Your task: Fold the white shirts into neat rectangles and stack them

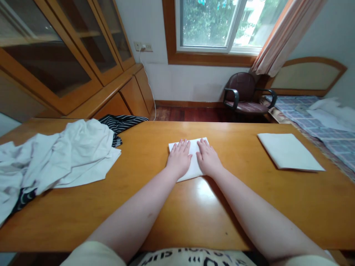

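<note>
A wooden surface (233, 144) spans the frame. At left sprawls a heap of white cloth (83, 147); at right lies a folded white cloth (290, 152). In the centre is a smaller folded cloth (193, 166). The left hand (179, 159) and right hand (208, 159) lie flat on it, fingers extended, gripping nothing. Sliding or pressing unevenly could crease its folds.

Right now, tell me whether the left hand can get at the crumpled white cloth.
Likely yes: the left hand lies flat on the folded white piece, and only tabletop shows between it and the crumpled white cloth.
</note>
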{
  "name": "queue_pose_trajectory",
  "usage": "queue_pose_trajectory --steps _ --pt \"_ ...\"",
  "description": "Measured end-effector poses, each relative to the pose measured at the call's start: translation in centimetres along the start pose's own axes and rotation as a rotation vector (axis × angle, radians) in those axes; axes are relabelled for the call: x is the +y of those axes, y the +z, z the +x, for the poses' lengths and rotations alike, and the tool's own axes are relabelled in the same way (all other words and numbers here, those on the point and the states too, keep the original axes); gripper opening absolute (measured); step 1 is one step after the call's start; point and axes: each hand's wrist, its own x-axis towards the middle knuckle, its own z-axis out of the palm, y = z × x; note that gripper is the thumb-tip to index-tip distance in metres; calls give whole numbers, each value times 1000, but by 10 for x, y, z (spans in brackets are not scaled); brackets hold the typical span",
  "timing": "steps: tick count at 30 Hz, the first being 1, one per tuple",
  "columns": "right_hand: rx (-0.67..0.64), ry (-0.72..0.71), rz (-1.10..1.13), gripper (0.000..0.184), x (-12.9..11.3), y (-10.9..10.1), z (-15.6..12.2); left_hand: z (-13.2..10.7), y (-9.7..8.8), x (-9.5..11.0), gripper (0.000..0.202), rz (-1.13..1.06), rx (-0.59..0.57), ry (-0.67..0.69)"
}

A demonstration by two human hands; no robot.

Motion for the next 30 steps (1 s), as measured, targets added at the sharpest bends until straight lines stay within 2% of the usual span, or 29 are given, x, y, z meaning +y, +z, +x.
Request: queue_pose_trajectory --steps 4,13,18,21,25,27,30 --pt "-42 37 -53 60 4 6 3 1 7 -6 61 14 1 -41" --pt "-51 33 -94 61 -1 4 4 8 -2 -19 63 -41 -81 -6" --pt "-114 -8 -73 63 14 -2 15 9 -3 -21 66 -39 -92 -46" --pt "-147 -47 -102 70 25 -11 28 4 -7 -9 72 9 -112 -117" --pt "36 -7 -181 86 19 -21 27 -16 -23 24 81 111 -201 -338" --pt "107 -4 -125 74 8 -22 14 -28 -34 37 71 87 -283 -409" --pt "84 -32 -2 52 -4 -19 -9 -39 -48 41 50 30 -309 -390"
